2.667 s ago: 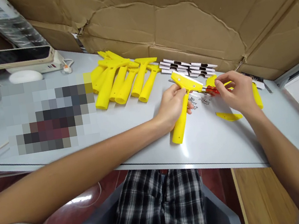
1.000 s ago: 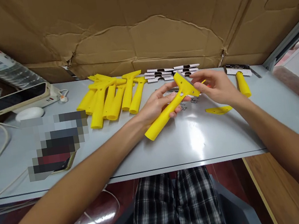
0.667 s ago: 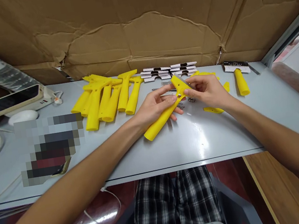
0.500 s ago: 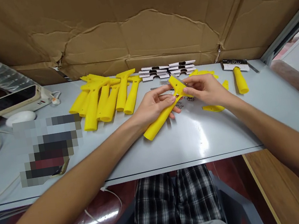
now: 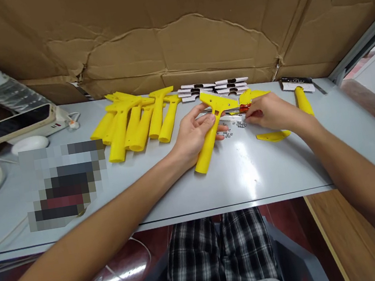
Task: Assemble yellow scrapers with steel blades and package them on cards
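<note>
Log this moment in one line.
left hand: gripping yellow T-shaped tool | right hand: beside small metal parts | similar tools: grouped at left

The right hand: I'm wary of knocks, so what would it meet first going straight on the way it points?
Most likely the small metal pieces just ahead of the right hand; the red handle lies very close too, and depth is unclear, so contact is hard to judge.
</note>
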A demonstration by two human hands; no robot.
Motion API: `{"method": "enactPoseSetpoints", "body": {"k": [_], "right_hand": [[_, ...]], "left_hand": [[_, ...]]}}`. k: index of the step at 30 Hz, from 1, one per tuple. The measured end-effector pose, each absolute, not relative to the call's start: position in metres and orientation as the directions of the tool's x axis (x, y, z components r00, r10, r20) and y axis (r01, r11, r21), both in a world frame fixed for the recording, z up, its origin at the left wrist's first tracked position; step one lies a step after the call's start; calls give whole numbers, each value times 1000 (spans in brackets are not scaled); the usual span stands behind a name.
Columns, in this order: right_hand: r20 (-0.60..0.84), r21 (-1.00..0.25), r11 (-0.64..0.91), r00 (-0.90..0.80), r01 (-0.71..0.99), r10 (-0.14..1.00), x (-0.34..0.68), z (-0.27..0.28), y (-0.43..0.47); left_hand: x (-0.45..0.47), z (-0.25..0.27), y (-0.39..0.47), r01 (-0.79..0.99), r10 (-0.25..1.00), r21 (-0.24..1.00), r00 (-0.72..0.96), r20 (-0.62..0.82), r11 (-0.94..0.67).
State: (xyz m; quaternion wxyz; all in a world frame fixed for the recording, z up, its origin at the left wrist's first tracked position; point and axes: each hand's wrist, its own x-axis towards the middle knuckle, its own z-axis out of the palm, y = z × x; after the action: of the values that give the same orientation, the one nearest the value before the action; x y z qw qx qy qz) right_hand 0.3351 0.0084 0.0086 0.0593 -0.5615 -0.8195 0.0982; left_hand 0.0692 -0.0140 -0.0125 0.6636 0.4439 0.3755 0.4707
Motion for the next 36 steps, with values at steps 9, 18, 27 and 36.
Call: {"method": "enactPoseSetpoints", "body": {"k": [9,18,27,36], "right_hand": [[137,-266,424,-401,866,906,336,7,6],[557,-637,561,-187,529,809,310,3,-1],[578,-662,577,-164,479,799,281,-14,-6],[552,-702,561,-163,439,818,280,-11,-8]], "left_hand": [[74,-13,-23,-272,958,952,278,-62,141],[78,-19,-37,-285,930,952,367,3,109],[84,-24,-47,-265,944,964,322,76,12],[85,-27,-48,-246,941,969,327,92,-10]]}}
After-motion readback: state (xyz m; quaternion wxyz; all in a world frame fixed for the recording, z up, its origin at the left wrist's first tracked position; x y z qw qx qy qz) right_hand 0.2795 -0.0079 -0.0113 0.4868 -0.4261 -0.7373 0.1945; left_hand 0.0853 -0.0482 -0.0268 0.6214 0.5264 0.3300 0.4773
